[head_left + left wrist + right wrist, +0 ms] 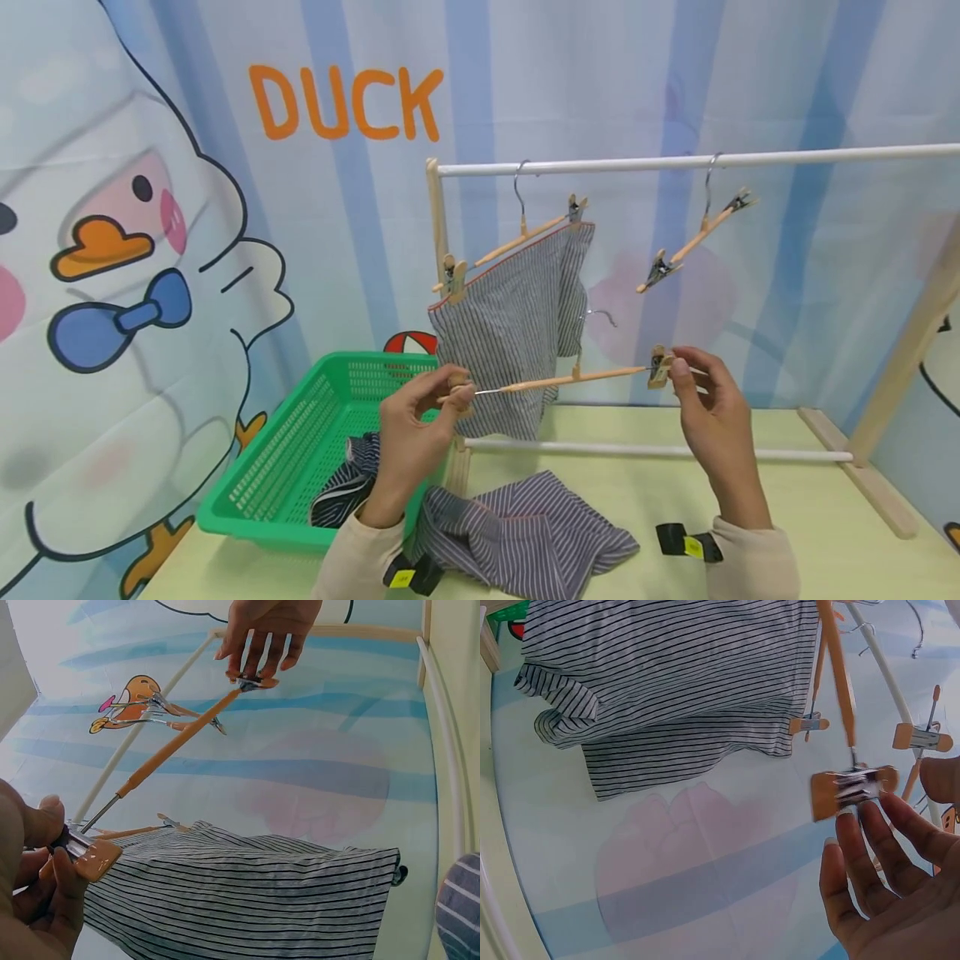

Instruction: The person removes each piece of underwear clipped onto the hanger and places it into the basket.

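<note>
In the head view, a wooden clip hanger [577, 377] with a metal hook is held up in front of the rack. My left hand [420, 425] pinches the clip at its left end between thumb and fingers. At the other end, my right hand [716, 408] has its fingertips at the right clip [855, 787], the thumb standing apart from it in the right wrist view. Behind the hanger, striped shorts [510, 317] hang by two clips from another hanger. More striped cloth [532, 533] lies crumpled on the table below the hands.
A green basket [262, 529] with dark striped clothing [348, 483] inside stands at the left. The rack's white upper rod [615, 162] carries an unused clip hanger [701, 237] at the right. A white lower rod [600, 448] runs close over the table.
</note>
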The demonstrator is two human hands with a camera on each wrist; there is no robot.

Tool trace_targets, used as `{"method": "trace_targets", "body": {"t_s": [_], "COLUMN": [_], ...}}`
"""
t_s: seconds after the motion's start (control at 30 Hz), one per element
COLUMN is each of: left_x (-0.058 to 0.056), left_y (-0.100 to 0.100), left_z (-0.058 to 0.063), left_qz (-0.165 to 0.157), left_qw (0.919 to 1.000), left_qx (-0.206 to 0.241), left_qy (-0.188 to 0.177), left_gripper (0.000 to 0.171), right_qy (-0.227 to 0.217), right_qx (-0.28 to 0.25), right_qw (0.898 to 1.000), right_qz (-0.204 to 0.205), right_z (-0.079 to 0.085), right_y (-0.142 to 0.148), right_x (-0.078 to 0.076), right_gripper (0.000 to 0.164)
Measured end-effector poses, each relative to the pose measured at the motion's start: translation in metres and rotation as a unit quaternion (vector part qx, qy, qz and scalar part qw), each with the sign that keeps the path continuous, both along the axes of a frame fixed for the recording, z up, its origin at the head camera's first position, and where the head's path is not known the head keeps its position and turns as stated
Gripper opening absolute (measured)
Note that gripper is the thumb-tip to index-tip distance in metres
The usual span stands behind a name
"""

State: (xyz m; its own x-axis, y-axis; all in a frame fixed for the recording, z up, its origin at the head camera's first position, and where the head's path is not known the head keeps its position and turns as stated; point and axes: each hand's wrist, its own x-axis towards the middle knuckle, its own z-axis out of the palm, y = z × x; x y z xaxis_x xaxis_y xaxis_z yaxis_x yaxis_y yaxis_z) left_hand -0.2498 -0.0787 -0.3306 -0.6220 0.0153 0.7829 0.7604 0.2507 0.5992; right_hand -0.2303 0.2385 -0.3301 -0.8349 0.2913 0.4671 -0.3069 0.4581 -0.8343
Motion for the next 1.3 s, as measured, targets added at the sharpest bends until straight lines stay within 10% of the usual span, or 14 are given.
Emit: {"method": "trace_targets", "body": {"t_s": [0.3, 0.73, 1.3], "left_x": [0.002, 0.006, 0.01], "left_y": [0.0, 0.001, 0.007], "left_z": [0.001, 0.004, 0.006], "left_qz": [0.017, 0.04, 0.034], "left_qw": [0.9995, 0.9985, 0.9986], "left_qx": [0.012, 0.03, 0.039], "left_qy": [0.024, 0.022, 0.003], "left_gripper": [0.018, 0.023, 0.022], "right_qy": [0.042, 0.112, 0.102], "right_qx": [0.014, 0.128, 0.147], "right_qw": [0.999, 0.977, 0.971], "right_qz": [0.008, 0.126, 0.159], "right_z": [0.001, -0.001, 0.016], "right_y": [-0.004, -0.058, -0.089], "right_x": [0.003, -0.005, -0.013], "right_gripper": [0.039, 0.045, 0.044]}}
